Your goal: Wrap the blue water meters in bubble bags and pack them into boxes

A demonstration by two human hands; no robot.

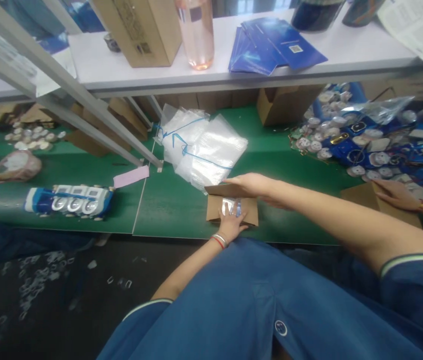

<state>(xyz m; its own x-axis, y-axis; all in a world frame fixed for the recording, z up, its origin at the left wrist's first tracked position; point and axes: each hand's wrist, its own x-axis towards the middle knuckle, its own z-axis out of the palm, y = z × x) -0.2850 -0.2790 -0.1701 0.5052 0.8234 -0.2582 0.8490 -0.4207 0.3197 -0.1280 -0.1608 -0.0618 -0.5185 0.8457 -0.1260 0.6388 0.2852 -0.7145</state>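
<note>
A small brown cardboard box [211, 214] stands on the green bench just in front of me. Inside its opening shows a shiny, clear-wrapped item [227, 204], partly covered by fingers. My left hand [231, 226], with bracelets at the wrist, reaches over the near side, fingers spread on the wrapped item. At the far side, my right hand [251, 185] grips the raised box flap [226, 190], its fingertips partly hidden. Beyond the box lies a pile of clear plastic bags [211, 150] with blue strips.
Blue and white units [72, 200] lie to the left, near a pink strip [131, 176]. Co-workers' hands show at both sides; the right one touches a carton [361, 197]. Many round parts [380, 159] are heaped at right. A white shelf [219, 80] spans above.
</note>
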